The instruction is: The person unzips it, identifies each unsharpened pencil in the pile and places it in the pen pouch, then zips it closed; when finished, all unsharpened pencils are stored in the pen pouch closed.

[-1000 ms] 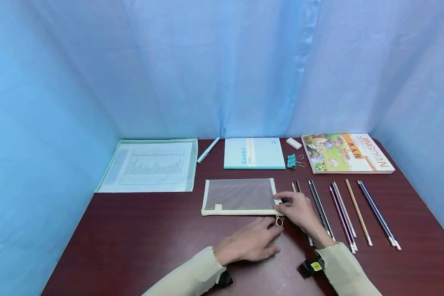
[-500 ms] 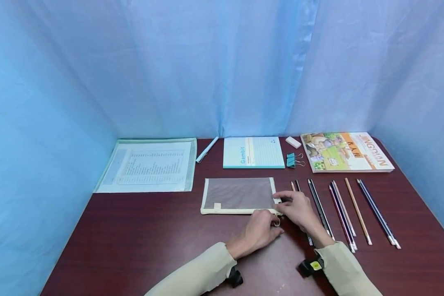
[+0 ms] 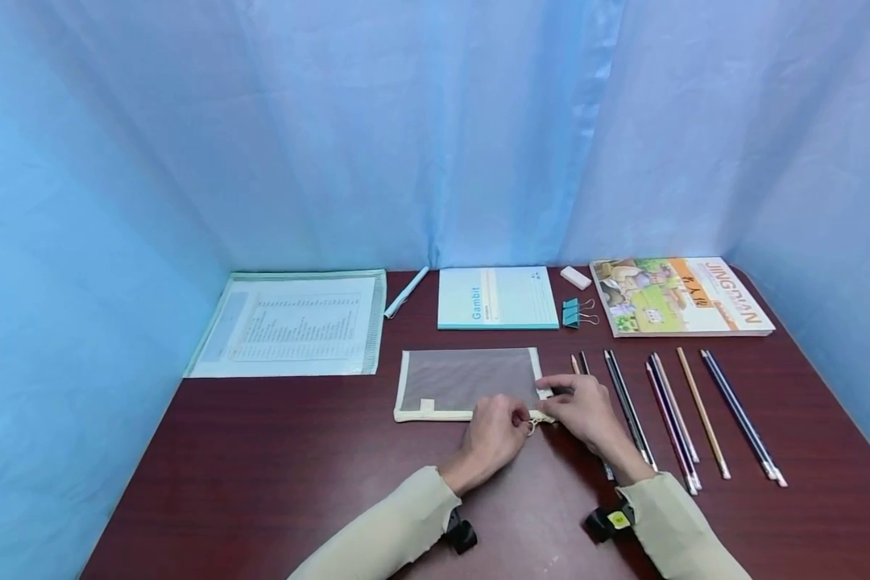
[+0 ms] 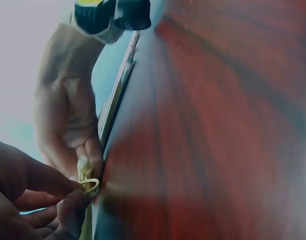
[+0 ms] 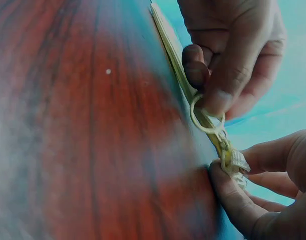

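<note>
A mesh zipper pouch [image 3: 471, 374] with cream edging lies flat on the dark red table, its zipper edge towards me. With thumb and finger my left hand [image 3: 491, 435] pinches the ring-shaped zipper pull [image 5: 194, 117] near the pouch's right end. My right hand [image 3: 583, 411] grips the pouch's lower right corner between thumb and fingers. In the right wrist view, a small fabric tab [image 5: 238, 161] at the zipper's end shows between the right fingertips. The left wrist view has both hands close together at the zipper.
Several pencils [image 3: 703, 415] lie to the right, some partly behind my right hand. Along the back are a document sleeve [image 3: 297, 322], a pen [image 3: 407, 292], a notebook [image 3: 498, 298], an eraser [image 3: 576, 278], a binder clip [image 3: 571, 313] and a book [image 3: 677, 298].
My left hand came up to the zipper pull, took hold of it and moved slightly left with it. The right hand has stayed on the pouch corner.
</note>
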{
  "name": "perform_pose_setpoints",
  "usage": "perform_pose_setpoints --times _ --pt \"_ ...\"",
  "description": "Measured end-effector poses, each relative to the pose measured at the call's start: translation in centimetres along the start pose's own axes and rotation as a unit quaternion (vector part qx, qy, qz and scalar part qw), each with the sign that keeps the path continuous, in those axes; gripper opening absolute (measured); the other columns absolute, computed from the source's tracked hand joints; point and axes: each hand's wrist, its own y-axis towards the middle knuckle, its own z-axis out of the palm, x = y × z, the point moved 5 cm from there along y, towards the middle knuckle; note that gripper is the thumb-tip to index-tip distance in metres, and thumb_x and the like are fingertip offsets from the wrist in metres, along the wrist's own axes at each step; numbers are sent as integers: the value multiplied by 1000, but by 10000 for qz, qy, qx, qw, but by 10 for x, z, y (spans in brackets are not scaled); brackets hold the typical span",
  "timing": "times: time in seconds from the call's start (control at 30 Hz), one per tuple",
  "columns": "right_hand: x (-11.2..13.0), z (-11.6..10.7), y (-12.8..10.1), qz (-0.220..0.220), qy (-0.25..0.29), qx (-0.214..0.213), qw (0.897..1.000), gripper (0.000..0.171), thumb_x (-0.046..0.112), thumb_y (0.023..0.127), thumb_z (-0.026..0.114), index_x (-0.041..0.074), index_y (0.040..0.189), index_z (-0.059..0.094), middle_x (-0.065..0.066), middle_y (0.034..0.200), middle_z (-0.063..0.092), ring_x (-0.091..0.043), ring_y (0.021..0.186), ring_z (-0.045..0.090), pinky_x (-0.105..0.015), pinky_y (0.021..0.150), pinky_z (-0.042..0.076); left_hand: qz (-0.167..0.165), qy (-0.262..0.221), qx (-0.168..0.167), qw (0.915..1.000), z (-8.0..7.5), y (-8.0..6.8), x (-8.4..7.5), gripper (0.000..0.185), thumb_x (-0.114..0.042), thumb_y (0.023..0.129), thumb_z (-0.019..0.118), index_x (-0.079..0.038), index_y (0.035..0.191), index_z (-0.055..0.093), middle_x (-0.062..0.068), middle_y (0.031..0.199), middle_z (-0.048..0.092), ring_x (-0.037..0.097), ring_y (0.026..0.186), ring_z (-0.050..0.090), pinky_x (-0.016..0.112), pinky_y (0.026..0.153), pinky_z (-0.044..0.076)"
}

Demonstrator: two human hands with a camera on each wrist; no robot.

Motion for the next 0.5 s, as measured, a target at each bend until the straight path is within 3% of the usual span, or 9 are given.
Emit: perform_pose_setpoints --times 0.27,0.5 --pt "-2 0 -1 129 109 57 9998 31 1 81 74 -1 113 73 -20 89 77 -11 75 73 -21 56 52 -54 163 -58 9998 -20 -5 22 16 2 74 71 -12 69 76 -3 66 72 3 60 61 7 54 41" --pt "-2 -2 -1 196 90 99 9997 31 2 82 75 0 113 73 -20 90 77 -14 77 75 -21 59 53 180 400 -494 9978 -64 -21 64 15 6 69 70 -9 67 75 2 65 72 13 60 67 19 54 50"
